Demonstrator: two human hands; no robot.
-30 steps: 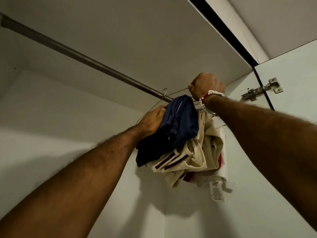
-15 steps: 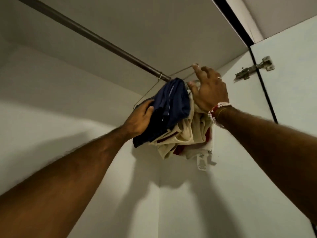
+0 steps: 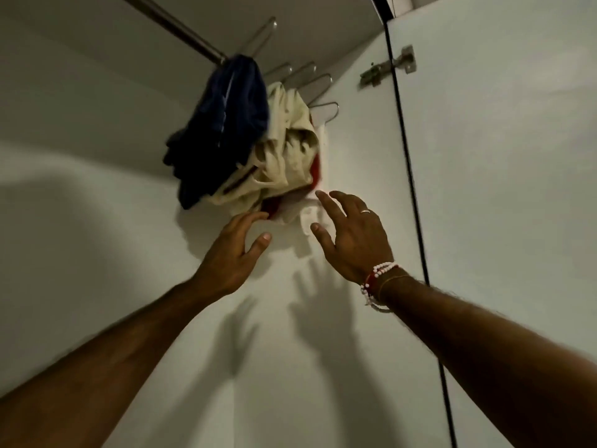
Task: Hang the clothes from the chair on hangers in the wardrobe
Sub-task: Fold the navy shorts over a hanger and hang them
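Overhead, soft clothes [image 3: 284, 156] sag limply (cup them from below). Left hand [image 3: 232, 253] and right hand [image 3: 352, 240] hover spread, empty.

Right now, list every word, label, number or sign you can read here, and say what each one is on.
None can be read.
The tag hanging below the clothes: any print is too blurred to read.
The hinge on the door: no marking can be made out.
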